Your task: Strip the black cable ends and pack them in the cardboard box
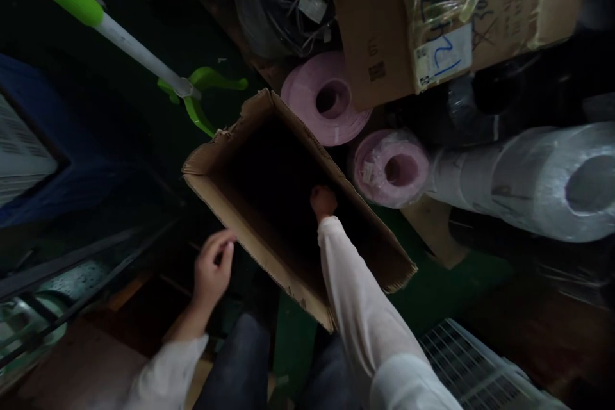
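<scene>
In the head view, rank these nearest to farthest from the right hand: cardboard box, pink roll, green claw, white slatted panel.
Right hand:
1. Cardboard box: hand inside.
2. Pink roll: right.
3. Green claw: upper left.
4. White slatted panel: far left.

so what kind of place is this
Looks like a cluttered storeroom or small factory stock area: pink rolls of material, a big plastic-wrapped white roll and a taped cardboard carton piled together.
</scene>
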Demonstrator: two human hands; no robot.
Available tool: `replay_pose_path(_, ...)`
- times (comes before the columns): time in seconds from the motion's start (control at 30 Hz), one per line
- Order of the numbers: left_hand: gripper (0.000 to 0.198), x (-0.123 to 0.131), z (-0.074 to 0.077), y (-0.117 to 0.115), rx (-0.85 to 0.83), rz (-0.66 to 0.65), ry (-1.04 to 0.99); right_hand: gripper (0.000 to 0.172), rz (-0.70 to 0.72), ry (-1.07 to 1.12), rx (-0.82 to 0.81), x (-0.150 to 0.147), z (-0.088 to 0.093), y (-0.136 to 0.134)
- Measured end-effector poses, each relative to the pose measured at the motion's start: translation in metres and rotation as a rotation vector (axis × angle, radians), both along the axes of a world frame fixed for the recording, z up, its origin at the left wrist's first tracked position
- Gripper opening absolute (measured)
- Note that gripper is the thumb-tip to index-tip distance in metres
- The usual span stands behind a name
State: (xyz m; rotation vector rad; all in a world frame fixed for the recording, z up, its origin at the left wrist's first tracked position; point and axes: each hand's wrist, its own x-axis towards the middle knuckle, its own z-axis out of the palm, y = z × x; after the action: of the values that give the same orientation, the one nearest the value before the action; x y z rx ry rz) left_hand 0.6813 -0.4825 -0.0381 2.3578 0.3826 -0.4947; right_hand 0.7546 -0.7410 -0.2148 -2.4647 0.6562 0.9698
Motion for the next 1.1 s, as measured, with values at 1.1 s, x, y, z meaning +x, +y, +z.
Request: replay_pose_path(1.1,0.047,-0.111,0.193,-0.094,-0.589,0.115,0.233,0.014,0.379,-0.49,0.86,-0.185,0.341,-0.003)
